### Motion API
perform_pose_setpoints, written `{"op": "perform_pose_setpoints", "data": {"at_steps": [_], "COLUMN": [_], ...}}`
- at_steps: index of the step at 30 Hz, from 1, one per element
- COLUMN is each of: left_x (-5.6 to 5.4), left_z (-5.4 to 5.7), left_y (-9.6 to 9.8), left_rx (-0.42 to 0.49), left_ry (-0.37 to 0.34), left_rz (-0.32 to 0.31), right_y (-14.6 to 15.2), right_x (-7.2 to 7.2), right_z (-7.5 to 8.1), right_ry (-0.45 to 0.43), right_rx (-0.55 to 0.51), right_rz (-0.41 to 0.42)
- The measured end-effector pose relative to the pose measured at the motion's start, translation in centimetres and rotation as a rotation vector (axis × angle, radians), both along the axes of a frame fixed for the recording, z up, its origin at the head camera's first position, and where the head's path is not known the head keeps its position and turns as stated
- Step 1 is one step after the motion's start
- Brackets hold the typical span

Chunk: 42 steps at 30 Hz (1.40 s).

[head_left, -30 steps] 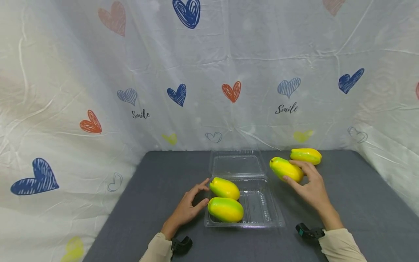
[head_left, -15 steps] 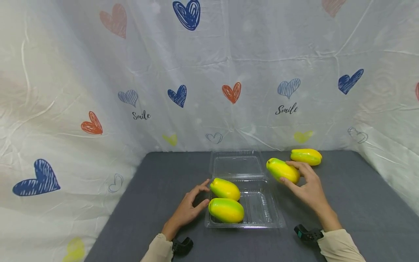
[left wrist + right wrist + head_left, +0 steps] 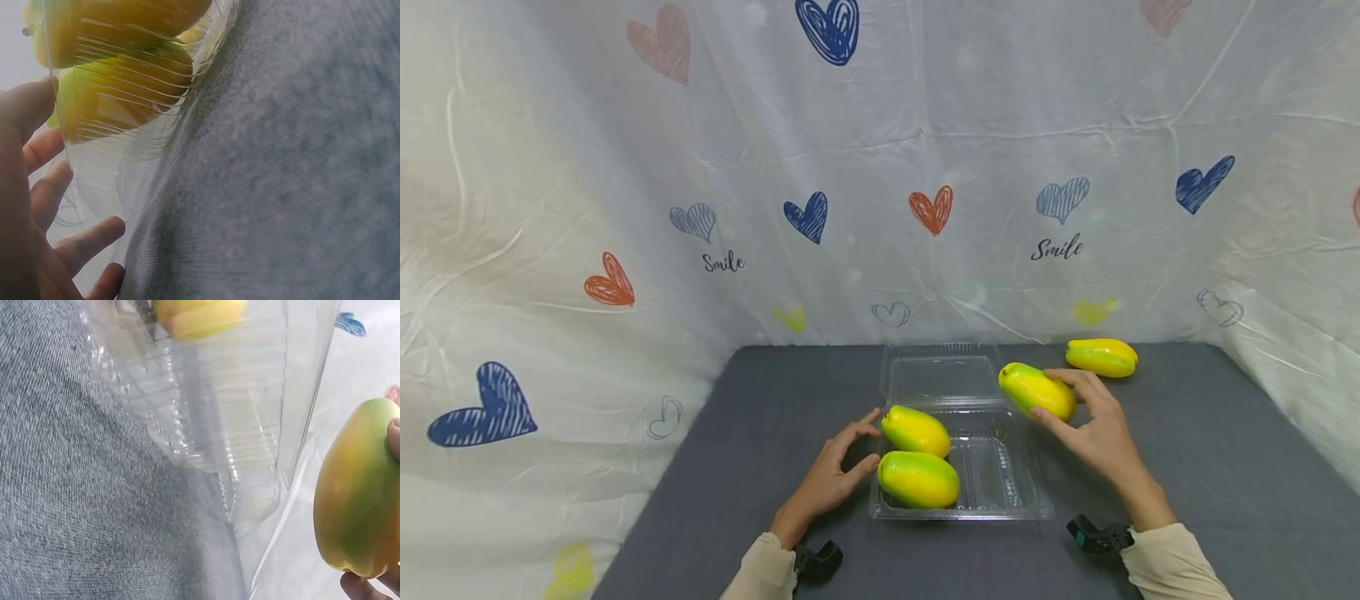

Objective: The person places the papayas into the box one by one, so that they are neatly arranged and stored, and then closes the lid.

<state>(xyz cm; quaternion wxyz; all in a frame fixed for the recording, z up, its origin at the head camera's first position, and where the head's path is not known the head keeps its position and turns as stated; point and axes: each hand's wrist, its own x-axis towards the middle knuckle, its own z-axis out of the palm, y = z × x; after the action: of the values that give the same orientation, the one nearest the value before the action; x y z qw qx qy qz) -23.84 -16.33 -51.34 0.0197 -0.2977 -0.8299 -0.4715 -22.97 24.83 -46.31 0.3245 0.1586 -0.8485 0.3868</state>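
Note:
My right hand point(image 3: 1101, 429) grips a yellow-green papaya point(image 3: 1036, 392) between thumb and fingers, just right of a clear plastic clamshell box point(image 3: 996, 475). In the right wrist view the same papaya point(image 3: 356, 494) is at the right edge, its stem end out of sight behind the frame's border. Two more papayas, a rear one point(image 3: 916, 431) and a front one point(image 3: 919, 480), lie side by side in the box's left half. My left hand point(image 3: 829, 475) has its fingers spread along the box's left rim; the left wrist view shows fingertips point(image 3: 47, 94) right at that rim.
Another papaya point(image 3: 1101, 357) lies at the back right of the grey table point(image 3: 775, 392). The box's transparent lid point(image 3: 943, 375) is folded back toward the rear. Behind the table hangs a white curtain point(image 3: 865, 133) printed with hearts.
My right hand has carried its papaya a little to the left, toward the box. The left hand and the papayas in the box have stayed in place.

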Motion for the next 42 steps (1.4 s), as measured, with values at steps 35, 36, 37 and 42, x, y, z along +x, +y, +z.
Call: {"op": "perform_pose_setpoints", "data": {"at_steps": [35,36,37,42], "left_x": [0.0,0.0,0.0,0.0], "left_z": [-0.1,-0.1,-0.1,-0.1], "left_y": [0.0,0.0,0.0,0.0], "left_rx": [0.001,-0.001,-0.002,-0.003], "left_ry": [0.024,0.018,0.019,0.022], "left_rz": [0.006,0.009,0.01,0.004], "right_y": [-4.2,-4.3,-4.4,-4.8], "right_x": [0.8,0.8,0.9,0.9], "right_z": [0.2,0.1,0.1,-0.3], "right_ry": [-0.006,-0.003,-0.006,0.002], "right_rx": [0.007,0.015,0.019,0.044], "right_rz": [0.181,0.183,0.186,0.196]}}
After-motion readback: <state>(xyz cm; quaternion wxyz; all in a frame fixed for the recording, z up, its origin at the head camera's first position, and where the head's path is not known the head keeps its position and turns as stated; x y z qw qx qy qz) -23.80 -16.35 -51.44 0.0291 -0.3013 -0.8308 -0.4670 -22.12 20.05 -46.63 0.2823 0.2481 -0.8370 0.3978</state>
